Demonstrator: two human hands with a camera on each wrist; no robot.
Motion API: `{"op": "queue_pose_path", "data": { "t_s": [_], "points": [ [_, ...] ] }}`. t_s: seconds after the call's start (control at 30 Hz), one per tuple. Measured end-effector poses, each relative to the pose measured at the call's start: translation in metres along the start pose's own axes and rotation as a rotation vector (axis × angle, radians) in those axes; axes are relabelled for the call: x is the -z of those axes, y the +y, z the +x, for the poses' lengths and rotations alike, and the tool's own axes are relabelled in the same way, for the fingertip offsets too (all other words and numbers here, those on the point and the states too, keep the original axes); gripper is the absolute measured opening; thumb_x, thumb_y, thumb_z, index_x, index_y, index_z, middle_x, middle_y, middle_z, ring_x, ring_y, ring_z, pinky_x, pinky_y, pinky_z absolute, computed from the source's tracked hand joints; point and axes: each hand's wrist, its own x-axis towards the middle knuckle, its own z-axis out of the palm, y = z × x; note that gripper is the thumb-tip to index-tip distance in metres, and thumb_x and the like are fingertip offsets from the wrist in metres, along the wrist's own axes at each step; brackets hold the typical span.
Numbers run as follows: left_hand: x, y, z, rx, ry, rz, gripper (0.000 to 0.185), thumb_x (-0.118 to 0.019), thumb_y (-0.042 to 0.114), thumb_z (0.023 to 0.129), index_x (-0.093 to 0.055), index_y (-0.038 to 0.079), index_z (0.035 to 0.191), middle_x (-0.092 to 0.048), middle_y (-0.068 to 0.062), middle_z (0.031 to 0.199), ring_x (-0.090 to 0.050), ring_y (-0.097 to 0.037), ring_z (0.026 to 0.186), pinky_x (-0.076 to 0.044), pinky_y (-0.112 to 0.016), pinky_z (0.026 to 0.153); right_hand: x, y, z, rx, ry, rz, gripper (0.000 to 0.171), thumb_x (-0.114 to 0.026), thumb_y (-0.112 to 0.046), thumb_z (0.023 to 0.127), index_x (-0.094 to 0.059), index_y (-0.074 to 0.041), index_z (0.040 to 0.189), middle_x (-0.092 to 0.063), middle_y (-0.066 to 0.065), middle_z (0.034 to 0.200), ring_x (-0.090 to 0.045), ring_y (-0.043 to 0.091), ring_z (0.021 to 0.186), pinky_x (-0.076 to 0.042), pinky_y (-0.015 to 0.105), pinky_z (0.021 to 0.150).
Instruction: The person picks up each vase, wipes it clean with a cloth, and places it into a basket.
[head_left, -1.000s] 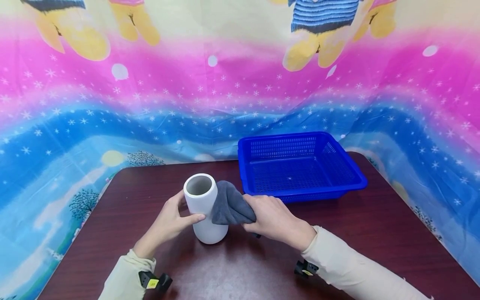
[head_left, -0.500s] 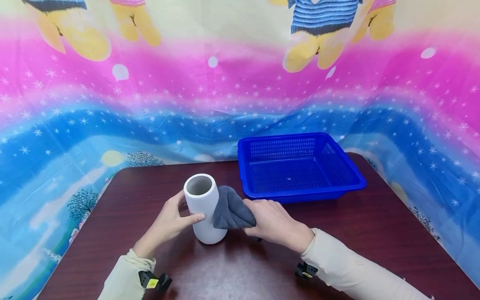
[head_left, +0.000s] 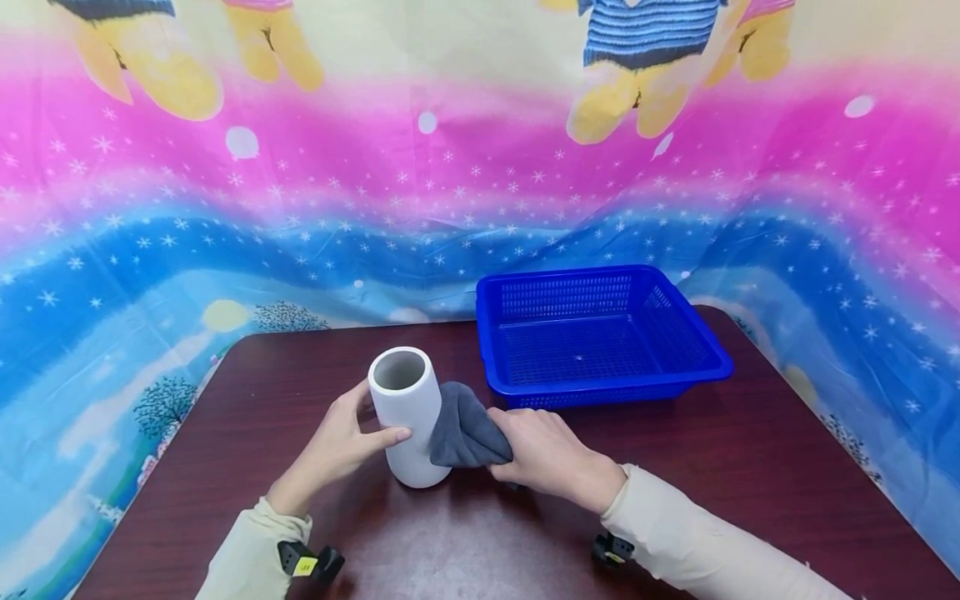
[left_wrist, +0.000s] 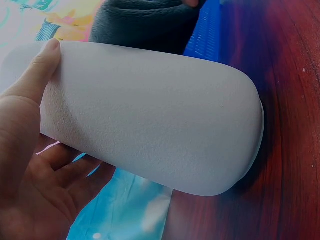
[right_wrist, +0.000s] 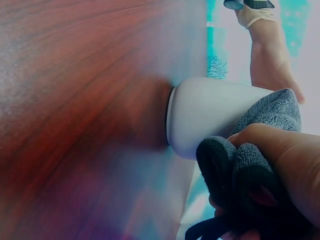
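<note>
The gray cloth (head_left: 467,427) is a bit lower on the side of the white vase (head_left: 408,421) than it is one second ago, and the right hand (head_left: 551,454) is lower with it. The vase and the left hand (head_left: 341,442) stay in the same place.

From where I stand, the vase is near the middle of the table (head_left: 300,375), with its open top up and its bottom at the wood. I can't tell if it leans a little. It looks hard and stiff, and I guess it has some weight and could chip or crack if it bumps down. Its skin looks dull and a bit rough, so I think it's not too slippery. Just below the rim, where it's thinner, seems a good place to hold.

The left hand grips it there, thumb in front and fingers round the back. The right hand holds the cloth bunched up, and the loose end touches the vase. The cloth looks soft, light and easy to squash.

Behind the right hand sits a blue basket (head_left: 611,387). A bright curtain (head_left: 450,167) hangs past the table.
</note>
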Motion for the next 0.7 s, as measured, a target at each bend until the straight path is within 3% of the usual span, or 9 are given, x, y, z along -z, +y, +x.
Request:
{"op": "queue_pose_path", "data": {
  "t_s": [0.23,0.7],
  "points": [
    [0.000,0.000,0.000,0.005,0.001,-0.003,0.067,-0.085,0.022,0.082,-0.053,0.007,0.140,-0.068,-0.014,0.126,-0.069,-0.029,0.114,-0.056,-0.039,0.095,-0.009,0.003,-0.003,0.003,-0.008,-0.016,0.033,-0.082,-0.031,0.073,-0.053,-0.021,0.084,-0.047,-0.011,0.064,-0.044,0.006,0.053,-0.034,0.025,0.045],
    [-0.001,-0.002,0.000,0.026,0.001,-0.004,0.069,-0.085,0.023,0.083,-0.051,0.007,0.142,-0.068,-0.015,0.127,-0.068,-0.032,0.115,-0.056,-0.051,0.096,-0.016,0.004,-0.007,-0.004,-0.048,-0.016,0.034,-0.083,-0.029,0.072,-0.053,-0.020,0.083,-0.048,-0.011,0.064,-0.044,0.007,0.054,-0.034,0.025,0.046]
  ]
}}
